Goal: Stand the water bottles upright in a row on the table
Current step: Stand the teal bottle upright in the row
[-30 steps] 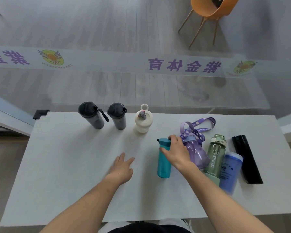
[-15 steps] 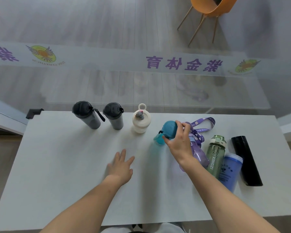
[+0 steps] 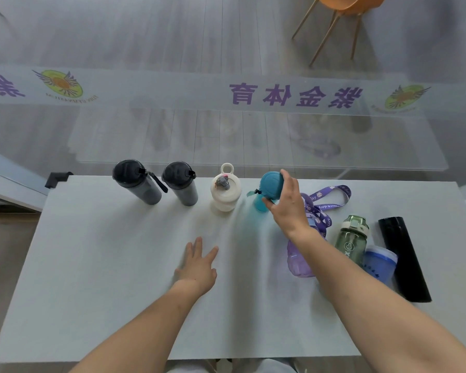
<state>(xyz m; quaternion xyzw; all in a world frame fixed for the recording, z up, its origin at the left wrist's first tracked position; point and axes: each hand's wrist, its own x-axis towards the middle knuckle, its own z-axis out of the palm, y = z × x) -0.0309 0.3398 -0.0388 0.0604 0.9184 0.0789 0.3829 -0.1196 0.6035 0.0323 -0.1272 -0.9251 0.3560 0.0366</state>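
Note:
Along the far edge of the white table (image 3: 119,278) three bottles stand upright: a dark grey bottle (image 3: 136,181), a second dark grey bottle (image 3: 180,183) and a cream bottle (image 3: 223,191) with a loop lid. My right hand (image 3: 288,205) grips the teal bottle (image 3: 269,188) by its lid, upright, just right of the cream one. My left hand (image 3: 198,265) rests flat on the table, fingers spread. Lying on their sides at the right are a purple bottle (image 3: 297,261) with a lanyard, a green bottle (image 3: 351,238), a blue bottle (image 3: 379,263) and a black bottle (image 3: 402,259).
A glass wall with purple lettering stands right behind the table's far edge. An orange chair (image 3: 345,6) is beyond the glass at the top right. A black bracket (image 3: 55,179) sits at the table's far left corner.
My right hand has carried the teal bottle from the middle of the table up and back to the far edge beside the cream bottle. My left hand has stayed put.

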